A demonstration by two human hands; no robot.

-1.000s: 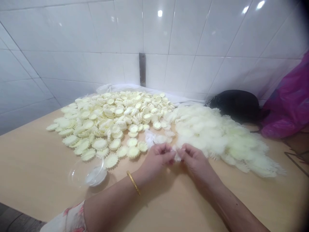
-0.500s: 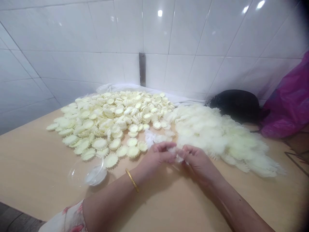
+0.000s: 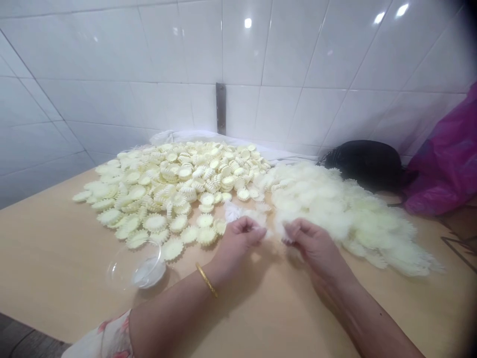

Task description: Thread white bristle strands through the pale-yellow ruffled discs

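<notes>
**Counted: Ones, Twos and Too Many**

Two bare hands (image 3: 278, 238) and one gold bangle (image 3: 206, 280). One clear round plastic cup (image 3: 136, 266), one rounded black bag (image 3: 367, 164), one magenta plastic bag (image 3: 443, 164), one grey metal wall strip (image 3: 221, 108). Two heaps: one of cream scalloped discs (image 3: 164, 184), one of fluffy pale frilled pieces (image 3: 335, 214), each too many to count.

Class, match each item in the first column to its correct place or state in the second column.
Items:
1. gold bangle
2. clear plastic bowl
3. metal strip
4. fluffy cream pile

Places or states:
A. upright on the tiled wall
B. holding whitish contents
C. just beyond the right hand
D. around the left wrist

Pairs: 1-D, 2-B, 3-A, 4-C
</notes>
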